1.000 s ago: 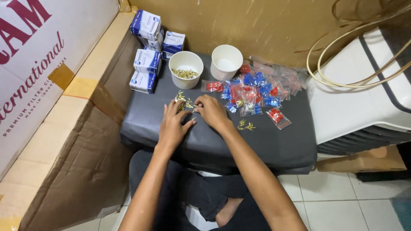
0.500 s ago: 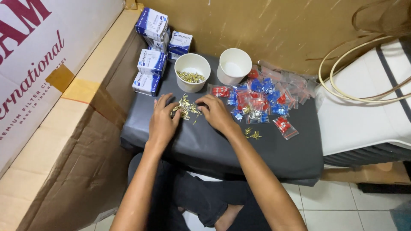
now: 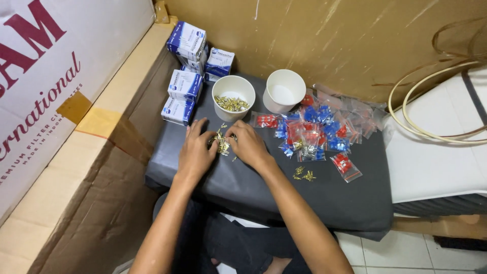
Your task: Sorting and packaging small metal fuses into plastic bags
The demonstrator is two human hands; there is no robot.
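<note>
Left hand (image 3: 195,152) lies palm-down, fingers spread loosely, fingertips touching a small heap of brass terminals (image 3: 221,143); right hand (image 3: 248,144) meets it from 3 o'clock, fingers curled onto the same heap, whether anything is pinched I cannot tell. Heap sits on the dark table (image 3: 264,193), near its middle-left, between both hands. Step in hand, by my reading: sorting or gathering the loose pieces. Any pick from so fine and tangled a pile would call for a careful fingertip pinch. At 12 o'clock of the heap, just beside it, a white paper cup (image 3: 233,96) holding more brass pieces; at 1 o'clock a second white cup (image 3: 282,90), looks empty. At 3 o'clock, a spread of small clear bags with red and blue parts (image 3: 314,129); a few stray brass pieces (image 3: 303,174) lie at 4 o'clock, apart from the heap. At 10 to 11 o'clock, stacked blue-and-white small boxes (image 3: 185,83) at the table's far-left edge. Cardboard cartons (image 3: 66,152) crowd the left side; a white appliance with looped tubing (image 3: 436,147) stands right. Cups stand close to the fingers, easily knocked.
</note>
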